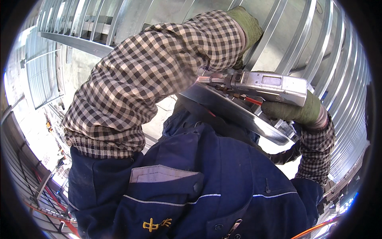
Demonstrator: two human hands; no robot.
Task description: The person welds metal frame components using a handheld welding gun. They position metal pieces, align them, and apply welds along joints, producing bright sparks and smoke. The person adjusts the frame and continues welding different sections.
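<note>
My right hand [292, 111], in a green glove, is closed round a silver, boxy hand tool [273, 84]. The tool has a narrow metal nose pointing left and a red trigger-like part [253, 101] underneath. Its exact kind is unclear. Farther off, my left hand [245, 27], also gloved in green, is by the metal bars with its fingers mostly hidden behind the wrist. The left forearm, in a checkered sleeve [159, 59], crosses in front of the tool's nose. Below the tool, a shiny metal channel [238, 111] slants down to the right in front of my body.
Long parallel metal channels [320, 46] curve along the far and right side. Another group of bars [85, 20] is at the upper left, with a metal rail [75, 43] along its near edge. An orange cable or hose [318, 228] runs at the lower right.
</note>
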